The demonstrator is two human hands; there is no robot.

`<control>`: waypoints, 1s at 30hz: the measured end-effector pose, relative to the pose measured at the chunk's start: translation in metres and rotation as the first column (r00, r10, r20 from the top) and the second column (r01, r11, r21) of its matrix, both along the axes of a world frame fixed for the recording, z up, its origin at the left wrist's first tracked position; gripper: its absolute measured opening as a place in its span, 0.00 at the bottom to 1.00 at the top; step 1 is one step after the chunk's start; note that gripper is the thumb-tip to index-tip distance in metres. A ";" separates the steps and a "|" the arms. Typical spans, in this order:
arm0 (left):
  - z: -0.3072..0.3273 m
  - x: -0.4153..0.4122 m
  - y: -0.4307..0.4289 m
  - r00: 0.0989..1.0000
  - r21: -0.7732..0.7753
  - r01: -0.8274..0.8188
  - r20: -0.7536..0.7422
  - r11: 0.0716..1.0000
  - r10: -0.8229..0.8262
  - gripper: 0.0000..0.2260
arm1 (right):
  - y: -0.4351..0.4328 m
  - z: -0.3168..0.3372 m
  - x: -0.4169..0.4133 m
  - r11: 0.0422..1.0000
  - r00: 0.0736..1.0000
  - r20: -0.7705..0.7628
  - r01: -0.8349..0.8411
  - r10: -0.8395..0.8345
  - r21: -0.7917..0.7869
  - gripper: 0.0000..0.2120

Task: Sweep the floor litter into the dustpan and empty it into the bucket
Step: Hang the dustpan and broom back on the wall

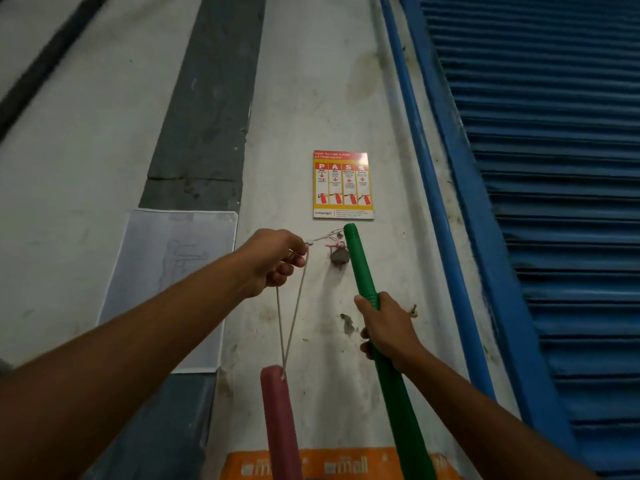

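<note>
The left hand [273,261] pinches a cord loop [292,306] against the wall [294,98]; a pink handle [278,420] hangs from the cord. The right hand [388,334] is wrapped around a green handle [363,268], its top beside a wall hook [338,255] under a fire poster [343,184]. A blue shutter [554,168] stands to the right.

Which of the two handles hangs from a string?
The pink handle: the left hand holds its string loop. The green handle is gripped directly by the right hand.
</note>
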State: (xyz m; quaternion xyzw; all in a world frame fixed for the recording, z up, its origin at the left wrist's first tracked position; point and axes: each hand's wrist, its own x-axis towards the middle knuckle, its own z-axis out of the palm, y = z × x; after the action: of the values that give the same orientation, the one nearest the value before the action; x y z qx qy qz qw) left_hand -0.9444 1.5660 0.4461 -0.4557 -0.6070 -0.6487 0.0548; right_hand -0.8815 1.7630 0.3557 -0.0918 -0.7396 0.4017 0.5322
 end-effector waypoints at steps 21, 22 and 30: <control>0.046 -0.046 0.072 0.997 -0.011 -0.017 -0.082 1.000 0.016 0.04 | 0.039 0.000 -0.022 0.845 0.926 -0.126 0.377 -0.356 0.379 0.18; 0.050 -0.044 0.078 0.995 -0.014 -0.015 -0.094 1.000 0.014 0.05 | 0.032 0.014 -0.021 0.859 0.940 -0.182 0.337 -0.288 0.384 0.15; 0.073 -0.036 0.119 0.985 -0.042 -0.047 -0.170 0.998 0.039 0.09 | 0.013 0.097 -0.029 0.957 0.957 -0.084 -0.267 0.276 0.112 0.09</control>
State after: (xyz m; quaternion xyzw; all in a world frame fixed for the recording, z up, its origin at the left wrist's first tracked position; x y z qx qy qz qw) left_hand -0.9804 1.6849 0.5191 -0.4970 -0.6247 -0.5922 0.1097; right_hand -0.9107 1.7759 0.4523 0.0573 -0.7369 0.4378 0.5119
